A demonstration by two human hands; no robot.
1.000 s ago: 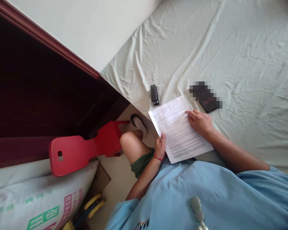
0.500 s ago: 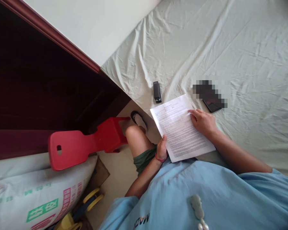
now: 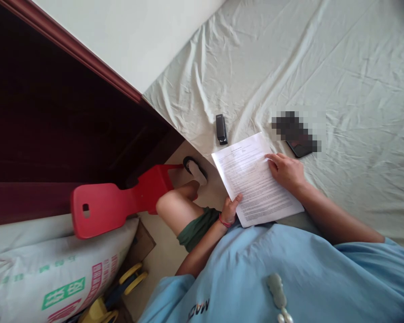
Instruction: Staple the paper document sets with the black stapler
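Head view, left to right. White printed sack [image 3: 37, 278] at 8 o'clock, low in frame. Red plastic chair [image 3: 114, 204] tipped on its side just above it, running toward frame centre, in front of the dark wood bed frame [image 3: 70, 134]. Yellow item [image 3: 131, 278] on the floor at 7 o'clock, too cut off to identify. Person's bare knee just right of the chair, sandalled foot [image 3: 195, 169] beyond it on the floor.

Left hand [image 3: 229, 209]: pinching the near-left edge of the printed paper sheets [image 3: 256, 188], thumb on top, other fingers hidden beneath. Red band on that wrist. Sheets lie at the bed's near edge, just right of centre, partly overhanging it.

Black stapler [image 3: 221, 129] on the sheet at 12 o'clock from the paper, close, not touching.

Right hand [image 3: 286, 171]: flat on the paper's right side, fingers loosely curled, holding nothing, pressing down.

Dark phone [image 3: 301, 146], partly pixelated, at 1 o'clock from that hand, just beside it, on the wrinkled pale bedsheet [image 3: 323, 67].
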